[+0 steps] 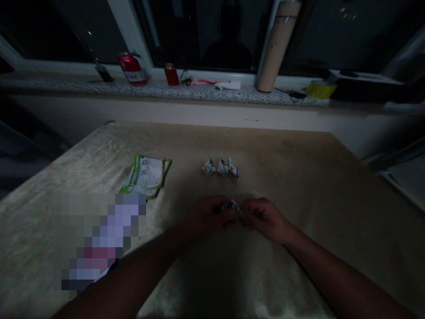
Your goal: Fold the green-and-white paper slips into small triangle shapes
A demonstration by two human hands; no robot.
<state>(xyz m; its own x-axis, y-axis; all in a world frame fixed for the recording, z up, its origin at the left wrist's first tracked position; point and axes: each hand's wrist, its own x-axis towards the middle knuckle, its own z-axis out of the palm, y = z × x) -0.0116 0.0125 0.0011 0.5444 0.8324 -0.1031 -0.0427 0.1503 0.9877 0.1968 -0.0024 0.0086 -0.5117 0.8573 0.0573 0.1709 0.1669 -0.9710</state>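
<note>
Hands, two, bare: left hand (210, 213) and right hand (264, 217), fingertips pinching one small printed wrapper (231, 205) between them, above the near middle of the table; its exact shape is partly hidden by the fingers.

Folded pieces, three, small, pointed and sharply creased, printed in pale and dark tones: left piece (209, 167), middle piece (222, 168), right piece (233, 168). Set in a row just beyond the hands; paper or film, cannot tell which.

Packet (148, 175), one, flat, green-edged with a pale printed panel, lying to the left. Just nearer, an elongated item (116, 230), pixelated, details unreadable.

Table (285, 164), broad, dull tan surface, faintly rippled at left.

Windowsill (199, 92), speckled, stone-like. On it: red-and-white cylindrical can (133, 69); small reddish-orange jar (171, 75); tall tan tube (277, 48), tilted; yellow item (320, 90).
</note>
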